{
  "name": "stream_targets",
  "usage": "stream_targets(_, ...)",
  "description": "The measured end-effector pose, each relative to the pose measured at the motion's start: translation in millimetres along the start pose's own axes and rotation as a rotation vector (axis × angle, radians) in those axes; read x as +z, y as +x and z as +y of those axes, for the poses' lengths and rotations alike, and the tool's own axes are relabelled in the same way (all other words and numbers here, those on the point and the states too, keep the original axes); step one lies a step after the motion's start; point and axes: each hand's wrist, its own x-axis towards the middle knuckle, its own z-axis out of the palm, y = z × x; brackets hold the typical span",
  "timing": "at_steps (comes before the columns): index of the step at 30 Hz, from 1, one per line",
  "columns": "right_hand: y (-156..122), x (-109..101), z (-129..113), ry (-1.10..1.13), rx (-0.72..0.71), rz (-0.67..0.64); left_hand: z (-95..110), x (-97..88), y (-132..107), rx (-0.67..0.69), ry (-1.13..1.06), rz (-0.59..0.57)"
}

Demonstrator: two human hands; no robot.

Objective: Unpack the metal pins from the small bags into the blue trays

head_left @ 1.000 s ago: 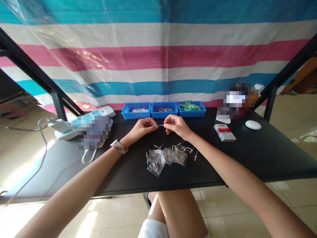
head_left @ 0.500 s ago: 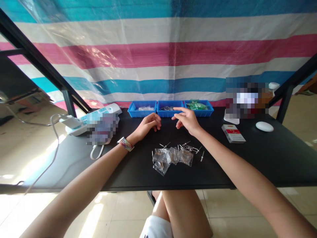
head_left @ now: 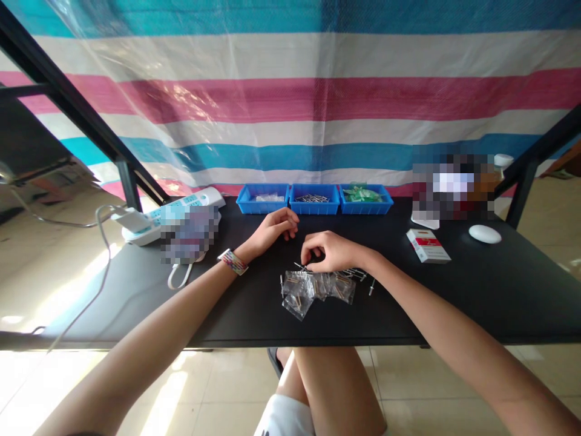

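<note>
My right hand [head_left: 330, 252] is low over the black table, its thumb and forefinger pinched on a silver blind rivet [head_left: 299, 265] at the back of a small pile. Farther left, my left hand [head_left: 276, 231] hovers in front of the blue bins with its fingers curled in; whether they hold anything is hidden. Several clear plastic bags [head_left: 318, 286] with thin brass-coloured pieces inside lie overlapping nearer me. More loose rivets [head_left: 356, 274] are scattered behind and right of the bags, partly covered by my right hand and wrist.
At the back stand three blue bins: one with clear bags [head_left: 263, 208], one with rivets [head_left: 313, 208], one with green packets [head_left: 365, 207]. A power strip [head_left: 181, 209] and cable lie left. A cigarette box [head_left: 428, 246] and a white mouse [head_left: 485, 234] lie right.
My right hand has moved from before the middle bin down toward me to the rivets, and its fingers have closed. My left hand has stayed in nearly the same place.
</note>
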Motion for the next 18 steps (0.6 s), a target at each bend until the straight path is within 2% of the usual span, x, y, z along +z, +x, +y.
stream_targets(5,-2.1,-1.3,-0.3,-0.011,0.022,-0.046,0.0,-3.3,0.9,-0.032,-0.039,0.018)
stream_targets(10,-2.3,-2.8,0.4,0.040,0.031,-0.017,0.9,-4.5,0.6,-0.047,-0.046,0.019)
stream_targets(14,0.1,-6.0,9.0,0.250,0.123,0.106,-0.1,-4.3,0.7,-0.043,-0.037,0.000)
stream_targets(18,3.3,-8.4,19.0,0.488,0.132,0.274,-0.8,-4.8,1.1,-0.043,-0.018,-0.015)
